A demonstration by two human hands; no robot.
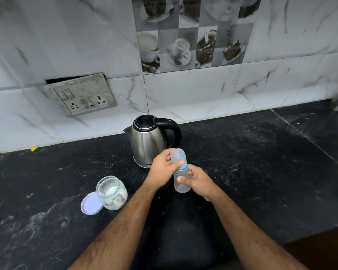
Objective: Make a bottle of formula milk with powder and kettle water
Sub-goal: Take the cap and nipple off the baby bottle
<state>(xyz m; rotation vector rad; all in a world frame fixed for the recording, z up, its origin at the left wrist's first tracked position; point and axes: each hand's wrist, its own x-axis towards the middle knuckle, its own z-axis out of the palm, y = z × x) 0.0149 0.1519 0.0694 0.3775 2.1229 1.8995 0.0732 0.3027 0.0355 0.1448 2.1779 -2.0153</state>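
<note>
Both my forearms reach out over the black speckled stone worktop [252,172], meeting at a clear plastic baby bottle with a blue collar and translucent cap [180,170], held tilted in the air just in front of the kettle. My right hand [198,181] has its grip wrapped round the bottle's body to steady it; my left hand [163,168] has its grip closed round the cap end, thumb on the blue collar, placed, I judge, to twist the top. Bottle contents are hard to read. Left of my arms an open glass jar of white powder [112,192] stands beside its pale lilac lid [91,204], within easy reach. Behind, a stainless-steel electric kettle with black lid and handle [150,142] waits, lid down, by the marble-tiled wall [183,90].
</note>
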